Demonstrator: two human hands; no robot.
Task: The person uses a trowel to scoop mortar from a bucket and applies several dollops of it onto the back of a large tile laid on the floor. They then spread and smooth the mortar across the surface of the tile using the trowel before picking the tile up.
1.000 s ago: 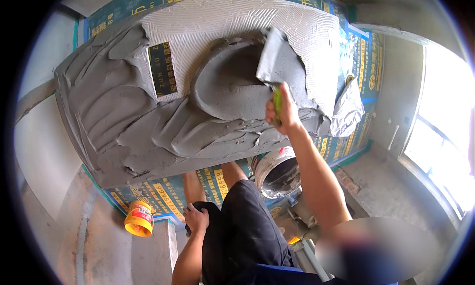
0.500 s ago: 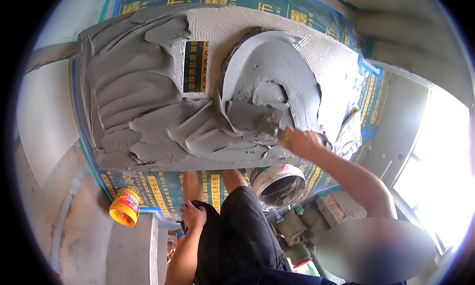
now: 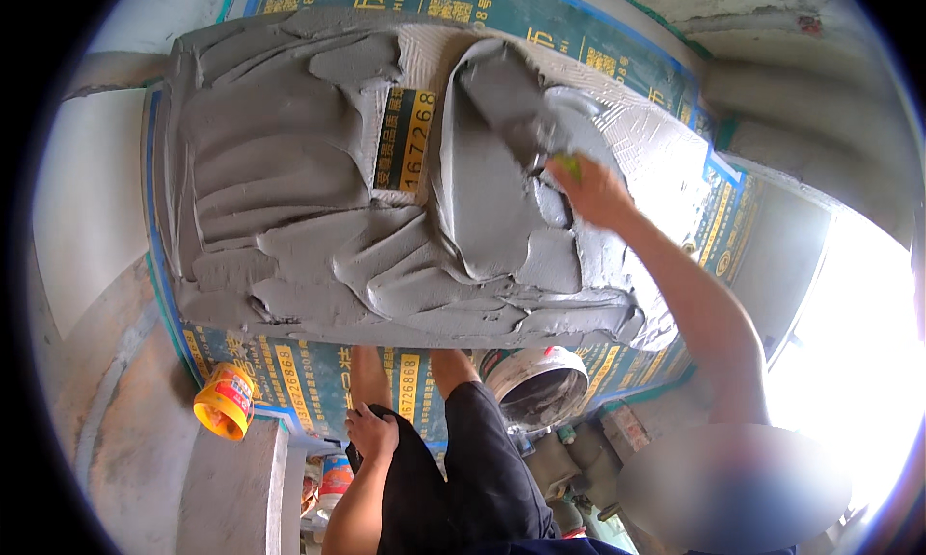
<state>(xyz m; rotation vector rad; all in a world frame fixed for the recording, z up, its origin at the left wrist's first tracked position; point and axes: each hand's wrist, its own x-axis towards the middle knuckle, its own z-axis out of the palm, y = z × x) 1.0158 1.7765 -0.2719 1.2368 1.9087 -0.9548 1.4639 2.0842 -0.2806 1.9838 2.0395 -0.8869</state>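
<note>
In my right hand (image 3: 596, 190) is the green handle of a trowel (image 3: 502, 107). Its long blade is coated in grey mortar and lies slantwise on the mortar (image 3: 270, 160) at the upper middle of a large slab. Pale ridged backing (image 3: 661, 135) of the slab shows uncovered at the upper right. A rectangular patch (image 3: 403, 140), dark with a yellow band, stays bare within the mortar left of the blade. My left hand (image 3: 373, 432) rests on my left knee, on the black shorts (image 3: 473, 468), with fingers laid over it and no tool visible in them.
A white bucket (image 3: 540, 367) with mortar inside stands at the slab's near edge, right of my legs. An orange-yellow pail (image 3: 224, 401) is at the lower left. Green printed sheeting (image 3: 318, 362) covers the floor. A bright window (image 3: 849, 362) is at the right.
The trowel has swept up and away from me, from the lower middle of the mortar to its upper part, leaving a smoother surface and altered ridges. My left hand stays on my knee.
</note>
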